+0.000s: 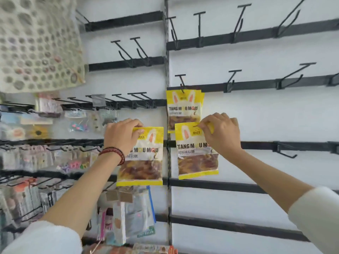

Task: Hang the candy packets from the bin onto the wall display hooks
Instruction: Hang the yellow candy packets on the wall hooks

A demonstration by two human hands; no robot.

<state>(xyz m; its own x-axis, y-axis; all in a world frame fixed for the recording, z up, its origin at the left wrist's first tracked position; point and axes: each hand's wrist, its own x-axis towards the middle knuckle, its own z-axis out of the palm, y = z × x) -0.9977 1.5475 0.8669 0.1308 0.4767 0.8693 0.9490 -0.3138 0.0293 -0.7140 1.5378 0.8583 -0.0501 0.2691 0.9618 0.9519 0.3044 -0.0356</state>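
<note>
White sleeves (45,239) sit low in frame. Left hand (121,136) pinches the top edge of one candy packet (145,162), right hand (222,132) pinches the top of a second packet (194,154); both upright, long axis vertical, print toward camera. Hung packets (183,107) sit on a hook (181,83) just above the second; white wall panel (256,116), black rails (238,186), small goods (36,158) hanging left.

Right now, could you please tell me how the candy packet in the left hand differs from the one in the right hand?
The left hand grips the left packet at its top left corner; the right hand pinches the right packet near its top right corner. The left packet hangs nearly straight; the right packet tilts and overlaps the hung packets above. Both share the same yellow bunny-eared design.
</note>
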